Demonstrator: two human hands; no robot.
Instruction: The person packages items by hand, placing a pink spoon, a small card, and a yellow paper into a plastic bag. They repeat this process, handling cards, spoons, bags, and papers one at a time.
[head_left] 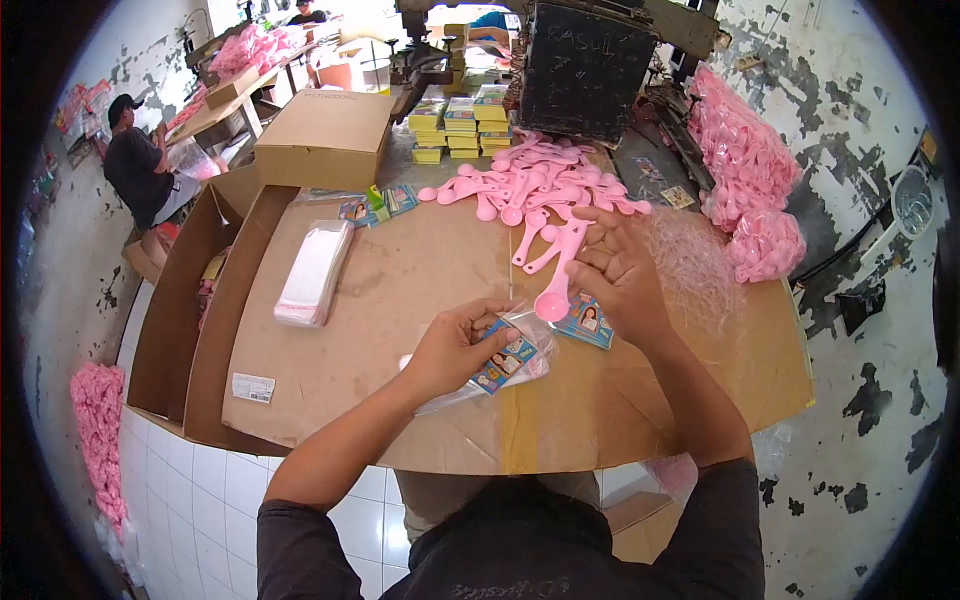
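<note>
My left hand (445, 355) pinches a clear plastic bag (540, 345) with a blue printed card (507, 360) in it, thumb on top. In my right hand (625, 290) is a pink measuring spoon (553, 304), held by its handle between thumb and fingers. Its bowl hangs down, close beside the bag's mouth. Partly behind the spoon and right hand lies a small stack of blue cards (597, 330). Beyond my hands a loose pile of pink spoons (530, 180) spreads over the cardboard-covered table (400, 260).
A stack of clear bags (314, 275) lies left, near an open cardboard box (205, 330) at the table's edge. Card stacks (460, 125) and a black machine block (580, 70) stand behind. Bagged pink spoons (745, 150) are at right; a person (140, 165) sits far left.
</note>
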